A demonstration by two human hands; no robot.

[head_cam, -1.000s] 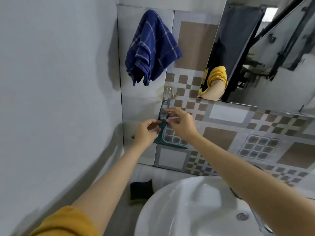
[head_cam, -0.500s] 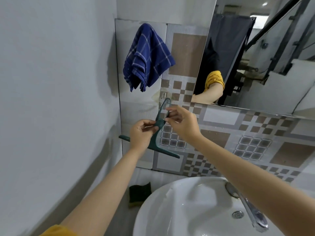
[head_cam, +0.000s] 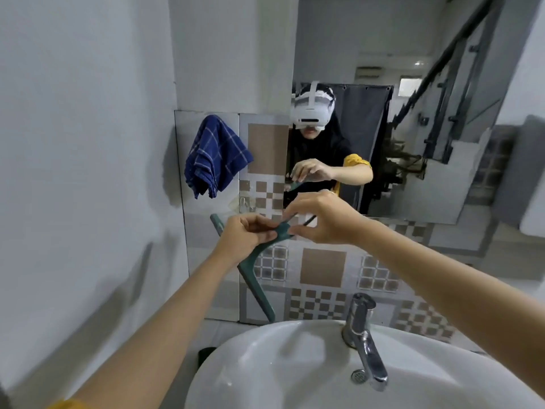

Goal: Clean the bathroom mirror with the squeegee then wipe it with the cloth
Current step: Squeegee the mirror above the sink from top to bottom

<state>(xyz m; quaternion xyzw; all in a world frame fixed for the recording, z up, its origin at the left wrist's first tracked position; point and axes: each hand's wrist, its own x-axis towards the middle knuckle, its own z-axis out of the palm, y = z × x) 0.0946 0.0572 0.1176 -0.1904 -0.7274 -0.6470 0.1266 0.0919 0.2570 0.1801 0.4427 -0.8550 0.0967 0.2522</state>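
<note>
A dark green squeegee [head_cam: 256,280] is held in front of the tiled wall, its long blade running from upper left down toward the basin. My left hand [head_cam: 246,234] grips it where blade and handle meet. My right hand [head_cam: 321,218] pinches the thin handle end just right of that. A blue checked cloth [head_cam: 215,157] hangs on the wall tiles at upper left. The mirror [head_cam: 413,128] fills the upper right and reflects a person wearing a white headset.
A white basin [head_cam: 265,364] with a chrome tap [head_cam: 364,338] lies below my arms. A small clear wall hook [head_cam: 244,203] sits under the cloth. A dark sponge [head_cam: 206,354] peeks out left of the basin. A plain white wall closes the left side.
The squeegee came off the wall hook and is now held away from the tiles, its blade swung more upright. The view tilted up, showing more mirror and the tap.
</note>
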